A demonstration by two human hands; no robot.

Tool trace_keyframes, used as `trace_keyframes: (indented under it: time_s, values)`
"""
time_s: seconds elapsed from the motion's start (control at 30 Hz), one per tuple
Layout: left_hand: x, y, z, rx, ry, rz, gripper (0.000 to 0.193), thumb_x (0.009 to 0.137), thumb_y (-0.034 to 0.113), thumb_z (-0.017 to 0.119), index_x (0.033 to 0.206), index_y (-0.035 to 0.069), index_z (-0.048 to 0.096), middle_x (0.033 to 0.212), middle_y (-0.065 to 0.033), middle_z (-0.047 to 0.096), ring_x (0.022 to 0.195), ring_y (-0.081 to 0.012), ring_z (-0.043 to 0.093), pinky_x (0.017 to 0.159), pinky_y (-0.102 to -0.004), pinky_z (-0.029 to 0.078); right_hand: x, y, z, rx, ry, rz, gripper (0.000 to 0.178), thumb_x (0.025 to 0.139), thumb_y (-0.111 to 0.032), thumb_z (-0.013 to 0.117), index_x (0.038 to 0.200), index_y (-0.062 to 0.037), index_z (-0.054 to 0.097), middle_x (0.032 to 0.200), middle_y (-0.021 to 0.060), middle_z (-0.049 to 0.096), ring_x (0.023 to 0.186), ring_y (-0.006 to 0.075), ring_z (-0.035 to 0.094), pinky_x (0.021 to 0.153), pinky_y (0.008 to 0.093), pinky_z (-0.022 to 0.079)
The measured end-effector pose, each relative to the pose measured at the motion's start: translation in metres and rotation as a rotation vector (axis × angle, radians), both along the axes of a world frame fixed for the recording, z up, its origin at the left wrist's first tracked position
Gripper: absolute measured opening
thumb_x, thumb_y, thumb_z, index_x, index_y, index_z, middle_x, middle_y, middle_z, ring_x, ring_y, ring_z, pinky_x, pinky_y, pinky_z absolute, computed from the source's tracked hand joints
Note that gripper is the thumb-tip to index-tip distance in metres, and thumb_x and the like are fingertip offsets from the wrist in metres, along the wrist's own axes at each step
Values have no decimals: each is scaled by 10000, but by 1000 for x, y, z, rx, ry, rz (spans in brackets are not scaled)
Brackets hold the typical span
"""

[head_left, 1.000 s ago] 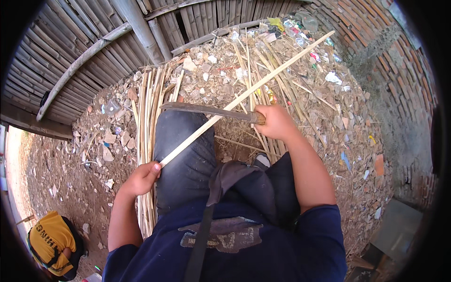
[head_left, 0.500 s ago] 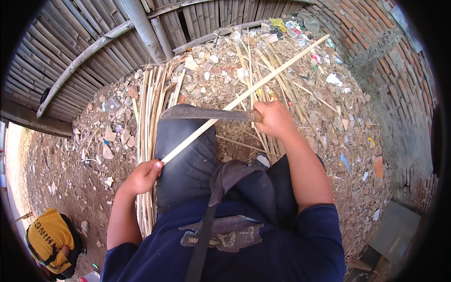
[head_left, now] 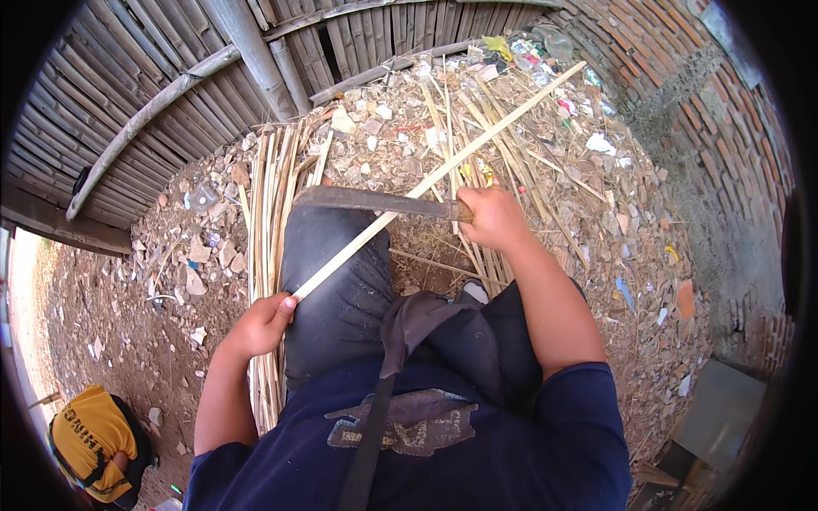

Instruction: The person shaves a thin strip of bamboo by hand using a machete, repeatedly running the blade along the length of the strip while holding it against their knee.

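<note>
My left hand [head_left: 266, 324] is closed on the near end of a long pale bamboo strip [head_left: 460, 159], which slants up to the far right across my thigh. In my right hand [head_left: 496, 218] is the wooden handle of a machete [head_left: 366, 200] with a dark, hooked blade. The blade points left and lies across the strip just above my knee; the strip passes over it, and whether the two touch is hard to tell. Left of my leg is a bundle of split bamboo strips [head_left: 270, 183]. More loose strips [head_left: 511, 140] lie on the ground ahead.
A bamboo-slat wall [head_left: 153, 94] with poles stands at the far left, a brick wall [head_left: 724, 162] at the right. Stones and litter cover the ground. A person in a yellow shirt [head_left: 94, 439] crouches at lower left. A grey panel [head_left: 720, 413] leans at lower right.
The machete's blade has tilted slightly, its tip staying near my knee. The strip's far end has shifted a little to the left. Both hands keep their grip.
</note>
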State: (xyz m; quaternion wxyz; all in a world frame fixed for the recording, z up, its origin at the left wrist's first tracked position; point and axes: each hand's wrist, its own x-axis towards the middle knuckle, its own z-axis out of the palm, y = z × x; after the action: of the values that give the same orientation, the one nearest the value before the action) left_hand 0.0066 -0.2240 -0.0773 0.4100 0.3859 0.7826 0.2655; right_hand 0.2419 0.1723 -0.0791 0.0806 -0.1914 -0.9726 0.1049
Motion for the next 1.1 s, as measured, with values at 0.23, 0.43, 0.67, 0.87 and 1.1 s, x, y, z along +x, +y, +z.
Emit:
trace_keyframes:
  time_s: [0.23, 0.43, 0.67, 0.87, 1.1]
  values:
    - [4, 5, 8, 21, 92, -15, 478, 1116, 394, 444, 935, -18, 606, 766, -153, 628, 718, -272, 586, 711, -415, 488, 11, 42, -17, -322, 314, -499, 210, 833, -224, 737, 902, -39, 666, 791, 194, 712, 821, 402, 709, 736, 479, 546]
    - [5, 3, 2, 45, 74, -13, 466, 1116, 379, 448, 919, -15, 601, 753, -147, 628, 703, -275, 584, 700, -416, 485, -3, -15, 15, 48, -6, 106, 267, 807, -167, 734, 1031, -29, 690, 852, 187, 726, 823, 435, 687, 776, 481, 551]
    - [11, 8, 14, 46, 118, 7, 459, 1114, 368, 454, 904, -16, 594, 743, -165, 623, 694, -301, 586, 698, -428, 485, 6, 40, -19, -316, 215, -443, 191, 827, -172, 710, 950, -26, 688, 847, 218, 715, 830, 405, 703, 770, 475, 550]
    - [8, 5, 5, 57, 118, 3, 465, 1111, 377, 455, 894, -10, 591, 747, -181, 626, 699, -318, 594, 697, -432, 488, -6, -12, 2, -222, 93, -175, 277, 780, -182, 745, 998, -37, 654, 817, 194, 699, 819, 405, 697, 765, 494, 550]
    - [8, 4, 6, 44, 86, 15, 467, 1113, 385, 447, 906, -8, 590, 758, -159, 637, 705, -296, 608, 697, -429, 490, -4, 19, -14, -84, 118, -48, 231, 784, -191, 759, 939, -68, 641, 776, 171, 683, 776, 397, 686, 734, 507, 538]
